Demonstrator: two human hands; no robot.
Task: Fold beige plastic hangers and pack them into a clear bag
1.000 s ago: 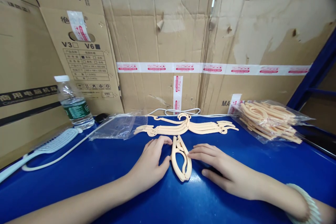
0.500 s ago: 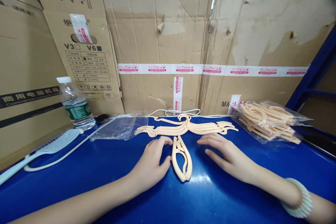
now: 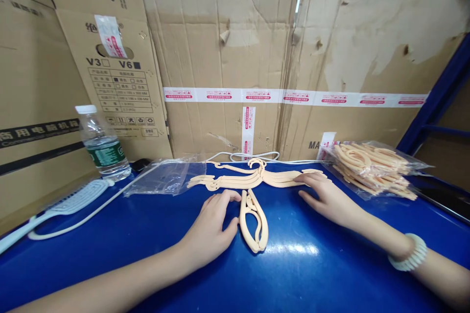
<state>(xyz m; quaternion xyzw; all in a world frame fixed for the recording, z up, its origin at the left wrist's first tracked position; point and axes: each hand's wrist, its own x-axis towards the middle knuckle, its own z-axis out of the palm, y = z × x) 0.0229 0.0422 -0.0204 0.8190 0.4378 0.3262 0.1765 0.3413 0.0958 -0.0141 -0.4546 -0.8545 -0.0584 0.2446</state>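
The left hand [image 3: 211,220] is curved, thumb and fingers apart, its tips right by the left edge of a folded hanger [image 3: 265,227] lying flat on the blue bench [image 3: 293,279]. The right hand [image 3: 326,193] reaches over the right end of the opened hangers [image 3: 237,182], fingers loosely spread – whether they touch, I cannot tell. Near its wrist side lie bagged hangers [image 3: 370,161]; a bottle [image 3: 106,151] stands far left.

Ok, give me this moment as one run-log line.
left hand: open, beside folded hanger | right hand: open, at right end of unfolded hangers, contact unclear | rest: bagged hangers right, bottle left
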